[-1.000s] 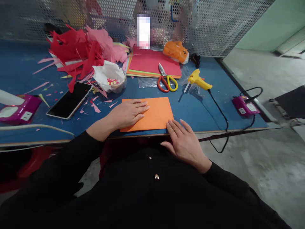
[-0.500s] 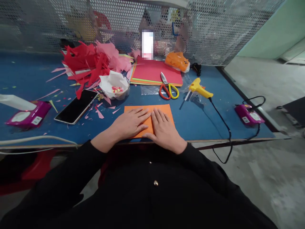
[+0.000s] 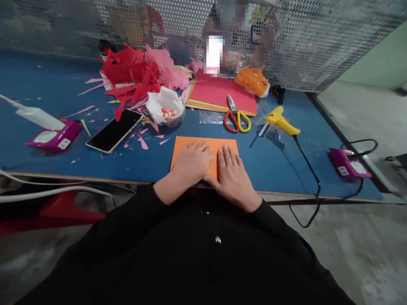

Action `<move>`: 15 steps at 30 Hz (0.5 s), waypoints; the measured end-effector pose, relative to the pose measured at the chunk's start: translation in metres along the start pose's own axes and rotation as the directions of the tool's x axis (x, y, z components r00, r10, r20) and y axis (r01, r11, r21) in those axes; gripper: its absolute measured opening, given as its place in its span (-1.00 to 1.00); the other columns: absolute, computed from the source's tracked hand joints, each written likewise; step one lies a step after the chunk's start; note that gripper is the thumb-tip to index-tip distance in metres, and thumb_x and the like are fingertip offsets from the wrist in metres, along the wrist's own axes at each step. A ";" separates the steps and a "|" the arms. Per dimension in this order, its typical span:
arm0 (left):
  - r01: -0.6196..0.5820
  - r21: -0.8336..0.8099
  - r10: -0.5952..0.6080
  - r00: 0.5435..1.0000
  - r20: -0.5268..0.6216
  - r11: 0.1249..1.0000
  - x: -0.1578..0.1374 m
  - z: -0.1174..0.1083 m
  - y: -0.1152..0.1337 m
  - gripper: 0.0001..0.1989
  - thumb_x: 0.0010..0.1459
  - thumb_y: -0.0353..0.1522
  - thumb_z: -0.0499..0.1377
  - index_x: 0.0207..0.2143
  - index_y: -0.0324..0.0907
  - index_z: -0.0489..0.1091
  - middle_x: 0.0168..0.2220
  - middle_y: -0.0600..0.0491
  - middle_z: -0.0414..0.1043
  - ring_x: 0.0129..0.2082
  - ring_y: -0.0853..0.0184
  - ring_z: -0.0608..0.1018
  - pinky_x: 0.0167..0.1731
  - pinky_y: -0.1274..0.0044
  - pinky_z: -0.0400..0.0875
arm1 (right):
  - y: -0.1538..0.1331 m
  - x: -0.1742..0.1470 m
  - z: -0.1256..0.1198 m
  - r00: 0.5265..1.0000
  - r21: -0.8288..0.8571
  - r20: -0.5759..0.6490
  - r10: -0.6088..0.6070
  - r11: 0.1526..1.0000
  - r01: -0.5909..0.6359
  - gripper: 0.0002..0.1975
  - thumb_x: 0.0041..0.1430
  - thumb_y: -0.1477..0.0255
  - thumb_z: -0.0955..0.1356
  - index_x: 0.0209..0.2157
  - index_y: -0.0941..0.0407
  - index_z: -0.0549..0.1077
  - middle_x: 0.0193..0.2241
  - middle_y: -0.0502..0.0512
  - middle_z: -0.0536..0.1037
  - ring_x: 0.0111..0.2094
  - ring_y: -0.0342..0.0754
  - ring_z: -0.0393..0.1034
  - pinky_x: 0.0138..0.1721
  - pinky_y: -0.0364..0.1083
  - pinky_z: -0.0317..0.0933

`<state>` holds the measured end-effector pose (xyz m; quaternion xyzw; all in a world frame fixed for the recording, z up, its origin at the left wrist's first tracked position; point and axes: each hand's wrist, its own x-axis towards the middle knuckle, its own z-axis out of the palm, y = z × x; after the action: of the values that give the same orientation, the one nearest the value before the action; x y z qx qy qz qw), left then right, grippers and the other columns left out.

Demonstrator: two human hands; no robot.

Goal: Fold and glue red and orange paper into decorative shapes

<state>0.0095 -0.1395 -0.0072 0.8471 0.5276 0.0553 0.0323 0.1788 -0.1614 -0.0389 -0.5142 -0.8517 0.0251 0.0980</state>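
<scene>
An orange sheet of paper [image 3: 216, 143] lies at the table's front edge, in front of my body. My left hand [image 3: 192, 161] rests on its left part, palm down, fingers stretched forward and slightly bent. On the right part my right hand [image 3: 231, 171] lies flat, its fingers pointing away from me and its thumb reaching toward the left hand. Both hands touch the paper and cover much of its near side; whether it is folded I cannot tell. Beyond the paper are scissors [image 3: 233, 116] with one red and one yellow handle.
Coloured paper sheets [image 3: 222, 91] lie behind the scissors. A yellow glue gun [image 3: 280, 120] is at right, its cord hanging over the edge near a purple power socket [image 3: 349, 163]. At left are a phone [image 3: 113, 130], a paper-lined bowl [image 3: 165, 108], red scraps [image 3: 132, 72] and another purple socket [image 3: 55, 137].
The view has shifted, so the table things appear farther right. My left hand has moved on the paper, its fingers now pointing more forward. The right hand stays flat on the sheet.
</scene>
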 end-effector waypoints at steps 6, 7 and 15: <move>0.059 0.008 -0.059 0.998 -0.013 0.998 -0.009 0.012 0.004 -0.49 0.44 -0.30 -0.09 0.35 -0.29 0.16 0.40 -0.12 0.15 0.40 0.06 0.17 0.32 0.17 0.11 | 0.001 -0.002 -0.003 1.000 -0.004 0.011 -0.007 1.000 0.007 0.07 0.28 -0.20 0.06 0.35 0.53 0.06 0.39 0.63 0.02 0.44 0.36 -0.13 0.38 0.27 -0.16; 0.061 0.009 -0.061 0.998 -0.009 0.998 -0.010 0.012 0.003 -0.48 0.44 -0.29 -0.09 0.36 -0.31 0.13 0.41 -0.14 0.12 0.41 0.07 0.15 0.34 0.18 0.09 | 0.001 -0.003 -0.003 1.000 -0.006 0.010 -0.007 1.000 0.007 0.03 0.31 -0.16 0.07 0.35 0.52 0.06 0.39 0.63 0.02 0.44 0.35 -0.13 0.38 0.27 -0.16; 0.199 0.115 -0.196 0.980 -0.039 0.973 -0.037 0.010 -0.017 -0.38 0.44 -0.20 -0.10 0.40 -0.39 0.03 0.45 -0.31 -0.11 0.45 -0.03 0.00 0.35 0.07 -0.06 | 0.000 -0.001 -0.004 0.998 -0.029 0.052 0.020 0.999 -0.018 -0.14 0.39 0.02 0.11 0.36 0.50 0.04 0.40 0.59 -0.01 0.44 0.34 -0.16 0.39 0.24 -0.15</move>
<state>-0.0207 -0.1651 -0.0215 0.7899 0.6120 0.0322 -0.0201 0.1797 -0.1627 -0.0345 -0.5228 -0.8493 0.0273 0.0680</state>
